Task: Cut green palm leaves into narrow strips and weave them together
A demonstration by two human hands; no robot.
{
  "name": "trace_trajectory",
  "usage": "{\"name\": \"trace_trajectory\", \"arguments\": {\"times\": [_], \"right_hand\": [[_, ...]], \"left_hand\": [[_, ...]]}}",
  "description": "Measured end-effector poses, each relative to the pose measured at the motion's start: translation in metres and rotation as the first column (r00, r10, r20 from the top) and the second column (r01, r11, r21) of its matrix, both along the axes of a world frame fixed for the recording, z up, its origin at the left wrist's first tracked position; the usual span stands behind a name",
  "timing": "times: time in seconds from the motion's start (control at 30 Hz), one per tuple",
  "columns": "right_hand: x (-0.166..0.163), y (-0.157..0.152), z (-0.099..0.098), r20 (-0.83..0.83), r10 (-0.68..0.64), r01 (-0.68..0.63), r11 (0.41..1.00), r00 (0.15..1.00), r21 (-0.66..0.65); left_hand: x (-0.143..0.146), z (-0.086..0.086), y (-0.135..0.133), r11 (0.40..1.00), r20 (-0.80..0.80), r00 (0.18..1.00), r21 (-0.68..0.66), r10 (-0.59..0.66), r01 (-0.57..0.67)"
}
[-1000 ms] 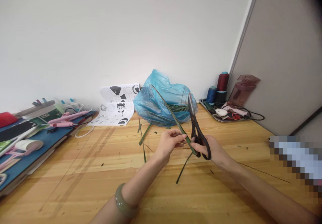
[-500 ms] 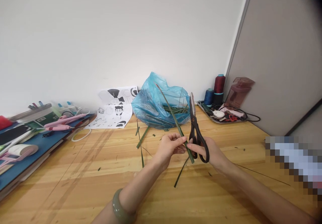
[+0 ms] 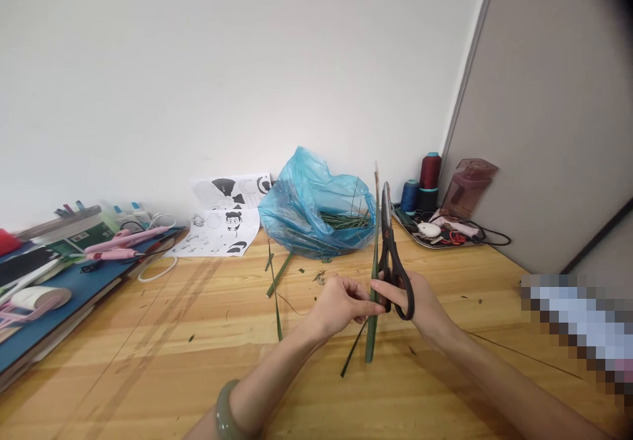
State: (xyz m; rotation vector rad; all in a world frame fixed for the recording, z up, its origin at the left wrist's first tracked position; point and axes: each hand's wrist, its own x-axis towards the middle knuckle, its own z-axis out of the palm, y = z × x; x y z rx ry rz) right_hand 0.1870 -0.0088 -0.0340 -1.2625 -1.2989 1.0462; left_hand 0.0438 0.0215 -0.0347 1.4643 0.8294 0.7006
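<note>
A long, narrow, green leaf strip [image 3: 370,341], broad and flat at its lower end and tapered to a brownish tip, was held nearly upright. Just to its right, metal scissors with black looped handles [image 3: 388,249] were held with blades pointed upward, almost closed.

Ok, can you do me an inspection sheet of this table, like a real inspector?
Surface: wooden table, small green scraps scattered.
Job's things: long green strip; dark-handled scissors; blue bag with more strips.
Clutter: printed sheets, pink tools, thread spools, crowded tray.
Hands: left hand pinches the strip; right hand holds the scissors and touches the strip.
Cables: black cable over the tray's edge; white loop at left, perhaps a cable.
Surroundings: white wall behind, grey panel at right.
</note>
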Motion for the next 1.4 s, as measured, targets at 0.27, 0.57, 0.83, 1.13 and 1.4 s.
{"name": "trace_trajectory", "arguments": {"times": [0.27,0.57,0.83,1.13,1.4], "right_hand": [[0.001,0.0,-0.003,-0.083,0.024,-0.022,1.0,0.996,0.018],[0.003,0.006,-0.013,-0.142,-0.003,0.005,1.0,0.99,0.016],[0.0,0.001,-0.007,-0.116,0.031,-0.031,1.0,0.993,0.0],[-0.003,-0.003,-0.005,-0.146,-0.022,0.013,0.998,0.989,-0.06],[-0.009,-0.008,-0.004,-0.177,0.005,-0.015,0.998,0.984,-0.055]], "left_hand": [[-0.001,0.003,0.0,0.997,0.081,0.996,-0.062,-0.045,0.05],[0.004,-0.003,-0.001,0.997,0.109,0.993,-0.074,0.036,-0.029],[0.005,-0.008,0.002,0.981,0.089,0.977,-0.019,0.193,-0.192],[0.003,-0.011,-0.004,0.835,-0.074,0.935,0.478,0.348,-0.272],[0.006,-0.005,-0.006,0.924,-0.016,0.974,0.322,0.224,-0.207]]}}
